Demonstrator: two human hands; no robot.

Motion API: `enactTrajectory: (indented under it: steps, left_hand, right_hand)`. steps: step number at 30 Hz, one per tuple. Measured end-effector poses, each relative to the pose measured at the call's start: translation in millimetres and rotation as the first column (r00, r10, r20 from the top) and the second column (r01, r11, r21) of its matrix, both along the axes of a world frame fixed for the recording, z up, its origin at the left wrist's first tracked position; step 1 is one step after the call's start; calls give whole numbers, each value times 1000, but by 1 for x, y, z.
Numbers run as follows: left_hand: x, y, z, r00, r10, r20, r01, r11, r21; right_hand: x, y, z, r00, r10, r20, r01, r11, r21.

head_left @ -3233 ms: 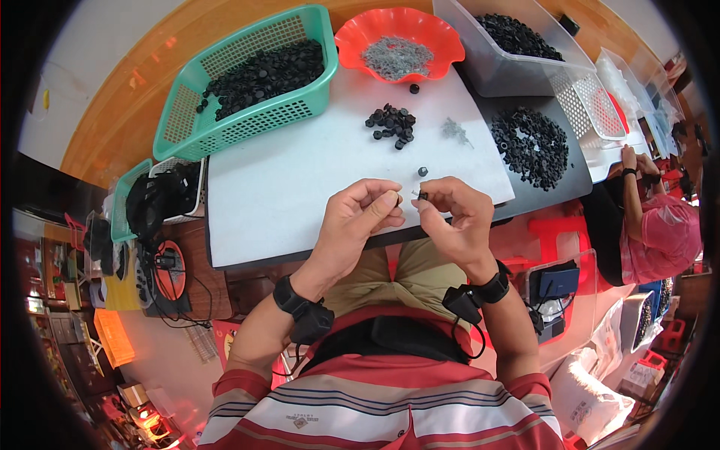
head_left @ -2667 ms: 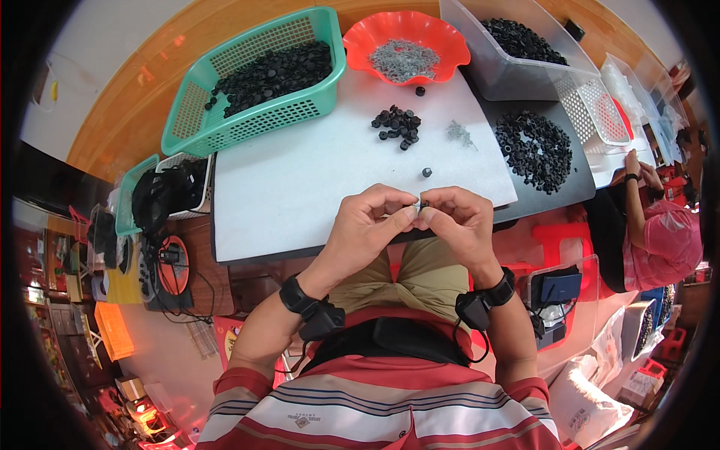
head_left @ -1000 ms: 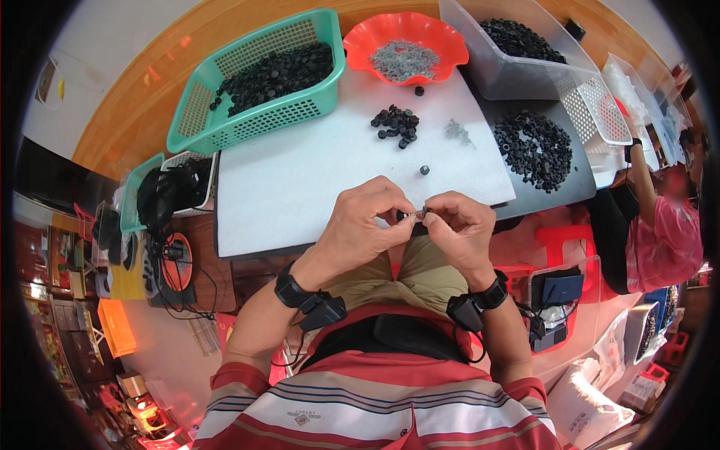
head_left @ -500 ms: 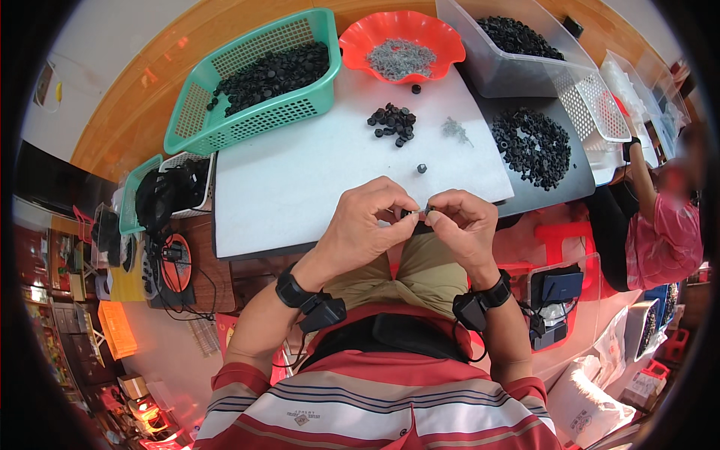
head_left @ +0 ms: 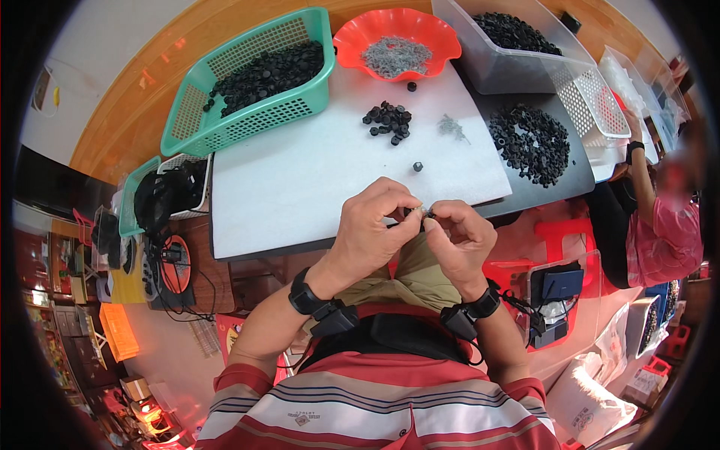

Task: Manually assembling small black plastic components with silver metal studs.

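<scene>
Close together just off the table's near edge, both my hands are closed in a pinch. My left hand [head_left: 375, 225] holds a small black part [head_left: 408, 212] between thumb and fingertips. My right hand [head_left: 463, 236] pinches another small dark piece [head_left: 430, 214], with its tip almost touching the left one. The fingers hide most of both. A single black knob-like cap [head_left: 418, 166] stands on the white sheet [head_left: 292, 195] beyond my hands. Farther off lie a loose pile of black caps [head_left: 388, 121] and a few thin grey bits [head_left: 452, 127].
At the back stand a green basket [head_left: 247, 124] of black parts, a red scalloped bowl [head_left: 397, 71] of thin grey pieces and a clear bin [head_left: 517, 71]. Small black rings [head_left: 530, 146] are heaped on the dark board. To the right sits another person [head_left: 664, 232].
My hands have come slightly closer together, and the small parts between them now nearly meet. Both hands still pinch. The other person's arm at the right has shifted a little.
</scene>
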State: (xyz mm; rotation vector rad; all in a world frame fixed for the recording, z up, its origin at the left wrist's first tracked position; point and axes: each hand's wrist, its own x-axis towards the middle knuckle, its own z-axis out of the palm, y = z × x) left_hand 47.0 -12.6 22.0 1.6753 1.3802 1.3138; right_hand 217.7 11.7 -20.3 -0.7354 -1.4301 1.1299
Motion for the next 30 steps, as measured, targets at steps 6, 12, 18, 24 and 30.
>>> enactTrajectory:
  steps: [6, 12, 18, 24, 30]
  left_hand:
    - [10, -3, -3, 999, 34, 17, -34, 999, 35]
    - [10, -6, -4, 985, -26, 169, 46, 992, -116]
    - [2, -5, -2, 976, -80, 204, 119, 975, -187]
    - [-2, -5, -6, 978, -118, 174, 152, 968, -198]
    - [-5, -3, -5, 977, -159, 139, 183, 966, -185]
  right_hand:
    - [-7, -10, -13, 986, -167, -2, 165, 976, 142]
    - [-7, -13, -24, 975, -182, -125, 193, 978, 83]
    - [2, -8, -13, 980, -88, -177, 83, 996, -31]
    - [9, -4, -17, 979, 3, -205, -28, 992, -119]
    - [16, -3, -17, 984, 79, -157, -102, 985, -142]
